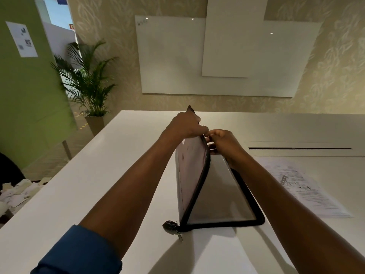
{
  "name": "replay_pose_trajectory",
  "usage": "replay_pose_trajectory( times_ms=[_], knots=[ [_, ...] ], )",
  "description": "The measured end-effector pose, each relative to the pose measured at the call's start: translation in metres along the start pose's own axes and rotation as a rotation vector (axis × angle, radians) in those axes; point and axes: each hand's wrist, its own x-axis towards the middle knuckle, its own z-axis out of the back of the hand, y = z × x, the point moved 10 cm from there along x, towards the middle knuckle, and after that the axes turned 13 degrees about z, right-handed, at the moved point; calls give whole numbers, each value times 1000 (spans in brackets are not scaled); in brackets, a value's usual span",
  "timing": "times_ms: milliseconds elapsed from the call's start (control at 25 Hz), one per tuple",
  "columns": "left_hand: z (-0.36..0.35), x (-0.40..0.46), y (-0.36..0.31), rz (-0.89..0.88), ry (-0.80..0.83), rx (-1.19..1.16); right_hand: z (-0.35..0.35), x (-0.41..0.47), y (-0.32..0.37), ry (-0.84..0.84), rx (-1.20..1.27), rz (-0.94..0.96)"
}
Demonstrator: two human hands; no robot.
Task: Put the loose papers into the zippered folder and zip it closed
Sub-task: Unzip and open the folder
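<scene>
The zippered folder (pixel 215 190) lies on the white table (pixel 98 175), translucent with a black zipper edge. Its upper flap (pixel 190 165) is lifted on edge, so the folder gapes toward the right. My left hand (pixel 185 125) pinches the flap's top edge near the far corner. My right hand (pixel 225 145) is at the same edge just right of it, fingers closed on the zipper band. The zipper pull (pixel 178 234) hangs at the near left corner. A printed loose paper (pixel 302 186) lies flat on the table to the right of the folder.
A narrow cable slot (pixel 300 148) runs across the table behind the paper. Crumpled paper scraps (pixel 17 192) are piled on the floor at the left. A potted palm (pixel 90 86) stands beyond the table's far left corner; a whiteboard (pixel 217 56) hangs on the wall.
</scene>
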Motion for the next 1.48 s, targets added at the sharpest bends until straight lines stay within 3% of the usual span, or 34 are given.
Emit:
replay_pose_trajectory(
  times_ms=[160,400,560,760,960,1480],
  knots=[
    [17,-3,28,117,6,129,-5,-4,-27,26,-141,15],
    [31,-15,82,251,64,362,14,-12,-84,86,-587,-16],
    [19,-22,133,355,173,443,29,-30,-125,109,-731,-65],
    [-3,-34,188,515,204,411,30,-48,-159,198,-997,-82],
    [-21,-46,239,613,127,271,27,-58,-186,212,-1009,-33],
    [-107,-78,336,774,157,-8,25,-61,-189,201,-1075,-25]
  ],
)
